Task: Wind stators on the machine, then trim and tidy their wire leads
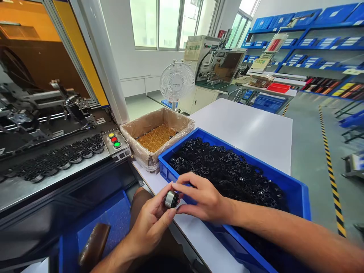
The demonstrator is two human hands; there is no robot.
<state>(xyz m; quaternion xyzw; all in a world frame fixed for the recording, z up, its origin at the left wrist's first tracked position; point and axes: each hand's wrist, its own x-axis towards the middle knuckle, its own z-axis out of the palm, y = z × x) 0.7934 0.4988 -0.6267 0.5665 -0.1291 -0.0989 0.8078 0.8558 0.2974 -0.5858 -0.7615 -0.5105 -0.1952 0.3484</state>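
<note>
Between the thumb and fingers of my left hand [150,222] is a short silvery metal ring with a black toothed part [171,199], turned on its side. My right hand [203,199] reaches in from the right, its fingertips and thumb closing around the black face of the same piece. Whether those fingers also pinch a separate small part is hidden. Just beyond my hands, a blue bin [163,167] holds a deep heap of black plastic round parts [227,167], and my right forearm crosses over it.
Rows of similar rings [65,159] line the machine ledge at left, beside a button box [115,144]. A plastic-lined carton [142,159] stands behind the blue bin on the white table [244,121]. Farther back are a fan [176,81] and a blue shelf rack [301,28].
</note>
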